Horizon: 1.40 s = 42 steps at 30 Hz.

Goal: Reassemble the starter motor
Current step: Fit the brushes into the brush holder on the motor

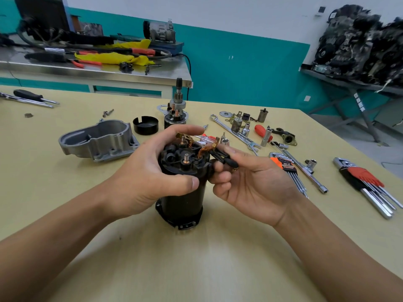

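Steadying the motor housing (181, 201) upright on the near table (196, 269), left hand (144, 171) curls round its top; right hand (255, 184) pinches the brush lead (224, 159). Risk: a hard tug frays the copper braid (202, 150) or tips the housing.

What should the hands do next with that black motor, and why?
Probably tuck the loose wire down into the top of the motor. The left hand steadies the motor upright on the table, the right hand pinches the wire's black end, and its copper braid sticks up above the top.
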Tool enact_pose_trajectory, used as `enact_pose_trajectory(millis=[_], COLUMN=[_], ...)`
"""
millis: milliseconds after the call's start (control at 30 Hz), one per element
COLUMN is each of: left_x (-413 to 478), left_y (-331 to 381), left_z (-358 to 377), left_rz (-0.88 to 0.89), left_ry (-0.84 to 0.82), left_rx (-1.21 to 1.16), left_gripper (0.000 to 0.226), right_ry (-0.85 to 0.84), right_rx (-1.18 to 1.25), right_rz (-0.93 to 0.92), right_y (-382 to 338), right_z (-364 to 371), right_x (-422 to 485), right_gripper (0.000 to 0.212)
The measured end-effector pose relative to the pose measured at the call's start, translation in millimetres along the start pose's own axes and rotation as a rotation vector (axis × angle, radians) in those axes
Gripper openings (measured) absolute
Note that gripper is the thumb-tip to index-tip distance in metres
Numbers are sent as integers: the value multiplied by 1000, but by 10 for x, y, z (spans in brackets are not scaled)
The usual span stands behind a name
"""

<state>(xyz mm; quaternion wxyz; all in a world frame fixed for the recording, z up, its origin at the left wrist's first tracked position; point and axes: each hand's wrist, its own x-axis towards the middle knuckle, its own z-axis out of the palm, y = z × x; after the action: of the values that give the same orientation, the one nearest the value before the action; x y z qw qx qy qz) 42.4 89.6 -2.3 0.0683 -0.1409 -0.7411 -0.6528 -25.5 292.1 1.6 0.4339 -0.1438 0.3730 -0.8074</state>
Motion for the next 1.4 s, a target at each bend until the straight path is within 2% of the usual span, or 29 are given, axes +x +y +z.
enact_pose_trajectory(millis=[100,433,533,633,733,867,1400], left_x=[1,10,18,21,14,10,-19], left_y=[-8,-32,-36,-35,-19,8,76], left_z=[-10,-14,-12,2,25,52,126], left_rz=[-2,0,-1,-1,5,10,34], left_ry=[-11,13,35,48,54,66,126], left_rx=[-9,-10,8,8,17,16,119], left_gripper=[76,72,72,72,70,69,72], right_ry=[-3,12,81,185,232,261,266], right_rx=[-32,-251,-417,-668,-835,-835,-923], right_rz=[-37,-237,-377,-608,-755,-778,-894], right_y=[3,20,34,63,88,89,101], right_z=[9,60,73,86,102,122,97], right_x=[-1,-30,-21,-18,-32,-41,-17], right_gripper=[25,21,19,21,14,20,21])
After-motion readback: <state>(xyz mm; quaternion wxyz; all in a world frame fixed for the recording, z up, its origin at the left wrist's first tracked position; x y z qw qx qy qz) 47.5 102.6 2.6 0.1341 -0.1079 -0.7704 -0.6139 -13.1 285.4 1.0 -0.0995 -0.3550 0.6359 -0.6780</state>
